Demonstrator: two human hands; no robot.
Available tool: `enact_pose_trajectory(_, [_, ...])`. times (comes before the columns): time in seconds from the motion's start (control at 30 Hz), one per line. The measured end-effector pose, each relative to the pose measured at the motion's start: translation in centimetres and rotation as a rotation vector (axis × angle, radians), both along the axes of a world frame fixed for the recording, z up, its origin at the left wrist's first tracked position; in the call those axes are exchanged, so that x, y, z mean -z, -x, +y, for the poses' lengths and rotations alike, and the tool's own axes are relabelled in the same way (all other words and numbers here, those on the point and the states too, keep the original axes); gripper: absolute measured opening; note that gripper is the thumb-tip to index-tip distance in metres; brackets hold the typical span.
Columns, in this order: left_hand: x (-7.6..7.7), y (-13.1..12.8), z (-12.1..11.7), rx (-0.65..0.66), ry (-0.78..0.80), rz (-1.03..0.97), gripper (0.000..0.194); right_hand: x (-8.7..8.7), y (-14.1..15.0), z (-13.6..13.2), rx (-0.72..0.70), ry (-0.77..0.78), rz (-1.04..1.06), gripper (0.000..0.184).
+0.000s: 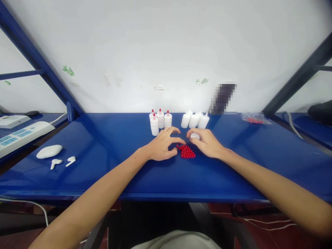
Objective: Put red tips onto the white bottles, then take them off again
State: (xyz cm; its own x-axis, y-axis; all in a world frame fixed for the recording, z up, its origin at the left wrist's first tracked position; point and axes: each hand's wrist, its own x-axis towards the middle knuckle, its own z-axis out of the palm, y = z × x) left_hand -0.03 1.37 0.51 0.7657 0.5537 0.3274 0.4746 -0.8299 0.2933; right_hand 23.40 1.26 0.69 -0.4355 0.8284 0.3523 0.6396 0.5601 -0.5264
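Observation:
My right hand (209, 142) is wrapped round a white squeeze bottle (195, 136), whose pale round end shows between the fingers. My left hand (164, 144) hovers beside a pile of small red caps (187, 152), thumb and fingers apart with nothing visible between them. One or two loose caps lie close to its fingertips. Behind my left hand stand several white bottles with red caps (154, 125). Farther right, behind my right hand, is a group of white bottles with bare nozzles (194, 120).
On the blue table (109, 138) a white earbud case (49, 151) and two earbuds (71, 160) lie at left, near a power strip (23, 135). At the back right are a clear bag with red pieces (255, 119) and a white cable (293, 124). A white wall (145, 52) rises behind.

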Motion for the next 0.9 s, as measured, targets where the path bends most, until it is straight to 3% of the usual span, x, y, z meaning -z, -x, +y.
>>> enact_pose_trajectory(0.7, [0.73,-0.37,0.39,-0.005,-0.002,0.101,0.045,0.06,-0.08,0.03,-0.003,-0.004,-0.007,0.018])
enact_pose_trajectory(0.9, [0.57,-0.29,0.28,-0.006,0.004,0.076,0.039,0.05,-0.07,0.01,-0.009,-0.012,-0.020,0.017])
